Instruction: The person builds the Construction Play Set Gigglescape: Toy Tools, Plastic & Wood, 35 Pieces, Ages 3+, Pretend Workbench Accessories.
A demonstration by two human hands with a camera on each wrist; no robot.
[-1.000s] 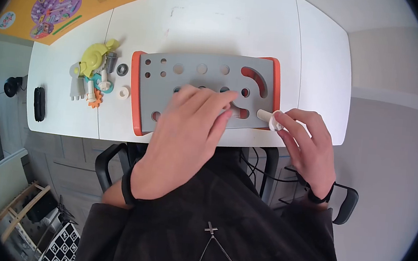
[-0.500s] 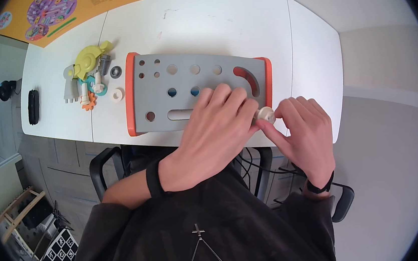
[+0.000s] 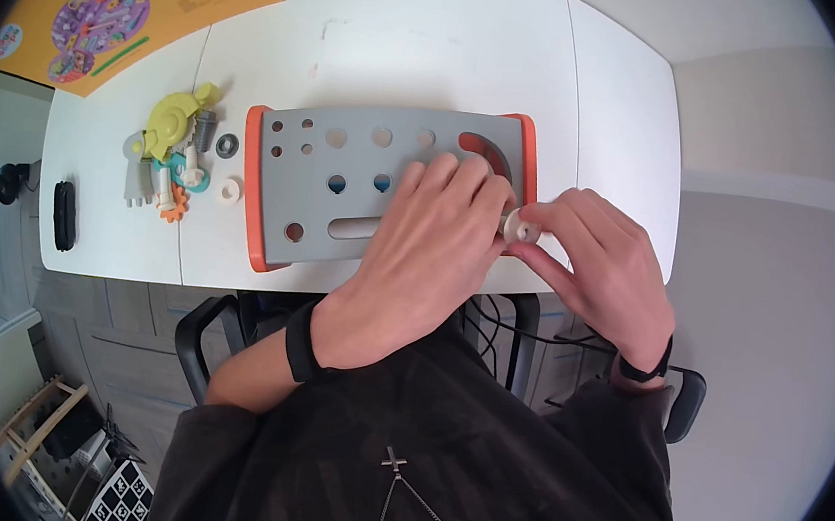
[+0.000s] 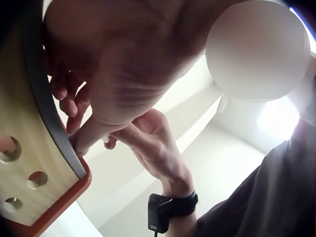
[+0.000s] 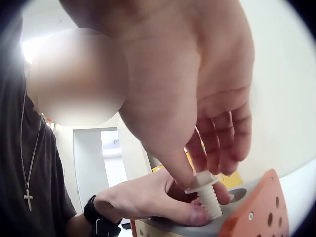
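A white plastic bolt (image 5: pixel 210 201) stands slightly tilted at the right end of a grey pegboard-like top (image 3: pixel 294 188) with orange sides. Thumb and fingers of my right hand (image 3: pixel 603 263) pinch its wide head. My left hand (image 3: pixel 414 245) reaches across the grey top from the left, its thumb and a finger closed about the threaded shank in the right wrist view. In the head view the bolt's head (image 3: pixel 518 228) shows between the two hands, while the left hand covers its lower part.
Left of the board lie a yellow-green toy part (image 3: pixel 169 124), an orange gear (image 3: pixel 174 207), a dark grey nut (image 3: pixel 227 146), a white nut (image 3: pixel 230 190) and several bolts. A black case (image 3: pixel 64 216) sits farther left. An orange box (image 3: pixel 151 4) stands behind.
My left hand has moved right across the board to the bolt. The right hand has brought the bolt slightly left and tipped it from lying sideways to nearly upright.
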